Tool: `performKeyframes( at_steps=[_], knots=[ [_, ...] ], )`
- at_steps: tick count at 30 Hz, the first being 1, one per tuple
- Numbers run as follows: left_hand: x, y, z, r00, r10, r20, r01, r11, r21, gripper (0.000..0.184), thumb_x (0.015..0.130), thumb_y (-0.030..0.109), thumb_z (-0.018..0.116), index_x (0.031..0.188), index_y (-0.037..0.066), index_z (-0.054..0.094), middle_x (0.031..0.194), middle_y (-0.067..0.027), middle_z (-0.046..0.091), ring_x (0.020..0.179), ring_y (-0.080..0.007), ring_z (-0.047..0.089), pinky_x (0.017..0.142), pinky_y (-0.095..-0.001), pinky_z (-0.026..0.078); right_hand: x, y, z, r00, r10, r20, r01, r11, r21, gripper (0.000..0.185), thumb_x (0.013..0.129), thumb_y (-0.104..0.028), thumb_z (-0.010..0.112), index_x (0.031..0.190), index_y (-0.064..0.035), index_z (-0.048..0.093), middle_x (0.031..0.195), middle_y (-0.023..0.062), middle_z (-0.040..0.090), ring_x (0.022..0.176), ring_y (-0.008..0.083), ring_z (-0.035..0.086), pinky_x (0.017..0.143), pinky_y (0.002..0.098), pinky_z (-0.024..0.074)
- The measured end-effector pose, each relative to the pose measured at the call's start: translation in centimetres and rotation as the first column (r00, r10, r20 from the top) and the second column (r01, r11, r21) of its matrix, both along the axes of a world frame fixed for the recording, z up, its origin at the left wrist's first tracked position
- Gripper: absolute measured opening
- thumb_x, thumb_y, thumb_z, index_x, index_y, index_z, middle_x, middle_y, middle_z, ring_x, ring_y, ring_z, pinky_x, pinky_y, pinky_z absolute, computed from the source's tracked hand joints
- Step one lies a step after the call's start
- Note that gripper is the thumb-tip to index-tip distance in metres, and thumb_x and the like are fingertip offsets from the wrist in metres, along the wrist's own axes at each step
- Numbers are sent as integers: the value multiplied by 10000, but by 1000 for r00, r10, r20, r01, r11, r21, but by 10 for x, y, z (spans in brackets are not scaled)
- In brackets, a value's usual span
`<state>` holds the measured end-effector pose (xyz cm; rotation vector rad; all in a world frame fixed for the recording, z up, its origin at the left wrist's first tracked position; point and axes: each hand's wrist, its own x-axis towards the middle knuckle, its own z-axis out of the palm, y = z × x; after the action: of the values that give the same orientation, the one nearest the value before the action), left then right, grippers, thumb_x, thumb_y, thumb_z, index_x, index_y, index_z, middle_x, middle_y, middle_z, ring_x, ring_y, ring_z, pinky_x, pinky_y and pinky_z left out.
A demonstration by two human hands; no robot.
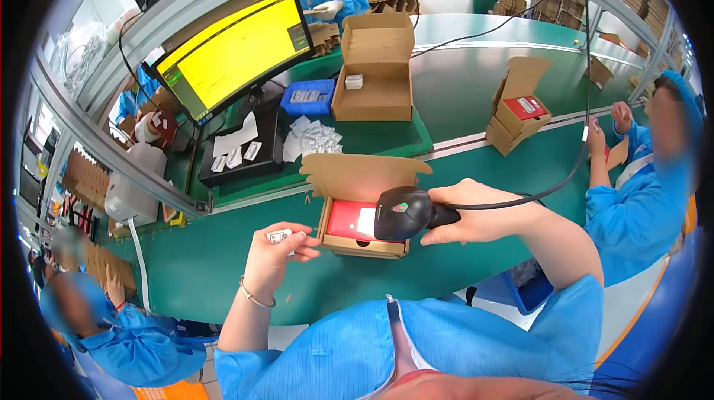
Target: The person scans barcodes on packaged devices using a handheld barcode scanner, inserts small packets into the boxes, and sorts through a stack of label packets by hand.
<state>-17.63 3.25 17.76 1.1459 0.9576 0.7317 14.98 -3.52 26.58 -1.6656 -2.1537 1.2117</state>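
An open cardboard box (364,246) with its lid up stands on the green bench (312,281). A red item (343,218) with a white label lies inside it. My right hand (472,214) grips a black handheld scanner (401,214) over the box's right part, hiding some of the red item. Left of the box, my left hand (281,251) holds a small white label (280,236) between thumb and fingers.
A monitor (238,50) with a yellow screen stands at the back left. Near it are a blue tray (307,96), a pile of white packets (309,138) and an open carton (372,102). Another open box (513,121) is at right. Co-workers sit on both sides; the scanner cable crosses right.
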Motion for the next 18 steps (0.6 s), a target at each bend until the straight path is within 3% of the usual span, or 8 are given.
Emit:
performKeyframes(
  at_steps=[2, 5, 9, 11, 12, 16, 18],
  knots=[
    [8, -2, 2, 996, 76, -48, -74, 996, 52, 113, 847, 73, 625, 869, -37, 627, 742, -161, 676, 616, -207, 667, 543, -265, 519, 1, -2, -1, 1000, 4, -28, -4, 1000, 28, 497, 816, -394, 655, 1064, 25, 554, 809, 186, 637, 666, 270, 638, 642, 357, 506],
    [13, -1, 1, 989, 69, -132, -53, 991, 123, 146, 869, 103, 596, 882, -41, 618, 686, -148, 661, 544, -184, 634, 518, -258, 503, 2, -3, -4, 999, 1, -53, 1, 999, 34, 499, 816, -397, 656, 1063, 24, 555, 817, 189, 639, 674, 271, 641, 646, 357, 507],
    [11, -1, 5, 986, 52, -161, -45, 998, 46, 227, 901, 157, 547, 964, -54, 601, 693, -148, 653, 514, -166, 601, 502, -249, 487, 5, -8, -12, 991, -25, -129, 36, 996, 79, 461, 803, -384, 674, 1006, 15, 562, 783, 175, 632, 685, 293, 638, 652, 361, 498],
    [7, -2, 5, 979, 25, 202, -1, 993, -120, 316, 927, 215, 508, 1076, -59, 557, 797, -165, 662, 590, -165, 618, 545, -248, 495, 6, -17, -15, 988, -41, -152, 55, 995, 88, 446, 796, -374, 683, 993, 8, 564, 768, 170, 628, 685, 296, 636, 647, 362, 492],
    [1, -2, 1, 968, 2, 251, 30, 992, -122, 359, 932, 205, 486, 1162, -69, 507, 883, -191, 659, 674, -199, 649, 581, -272, 520, 7, -22, -15, 983, -62, -175, 80, 991, 103, 430, 789, -364, 691, 981, 0, 565, 753, 166, 624, 684, 298, 634, 642, 362, 486],
    [2, -15, 12, 979, 24, 204, -7, 996, -87, 366, 930, 185, 487, 1187, -76, 495, 921, -200, 659, 742, -233, 670, 633, -300, 543, 9, -41, -29, 950, -41, -310, 88, 986, 140, 428, 742, -271, 750, 1026, -8, 566, 755, 139, 637, 672, 261, 635, 620, 322, 484],
    [6, -16, 16, 994, -62, 94, 66, 997, -43, 370, 928, 166, 493, 1206, -78, 484, 956, -207, 657, 806, -255, 677, 675, -312, 550, 6, -47, -33, 942, -40, -333, 95, 984, 151, 435, 735, -262, 755, 1033, -8, 564, 768, 139, 643, 677, 261, 638, 626, 318, 487]
  ],
)
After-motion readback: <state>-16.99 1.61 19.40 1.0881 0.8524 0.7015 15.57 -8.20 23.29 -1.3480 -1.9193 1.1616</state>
